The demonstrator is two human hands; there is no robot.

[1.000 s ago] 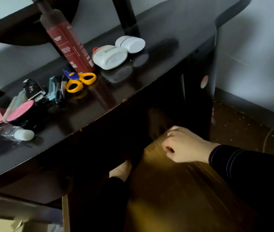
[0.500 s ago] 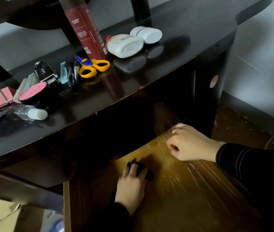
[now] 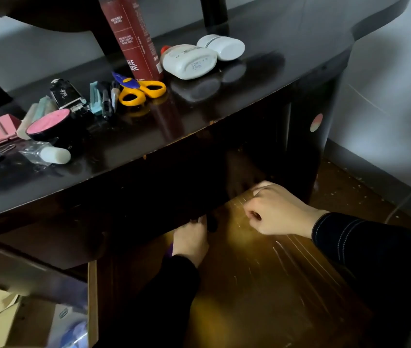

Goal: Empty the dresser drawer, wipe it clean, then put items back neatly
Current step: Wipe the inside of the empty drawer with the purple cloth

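Tho dim, hands (image 3: 190, 238) (image 3: 278, 212) in drawer (image 3: 262, 292).

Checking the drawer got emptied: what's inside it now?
Only the bare scratched drawer bottom, the left hand touching a small dark thing, and the right hand. Its back, under the dresser top, is hidden.

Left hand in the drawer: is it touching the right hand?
Apart. The head view shows a strip of bare drawer floor between the left hand and the right hand.
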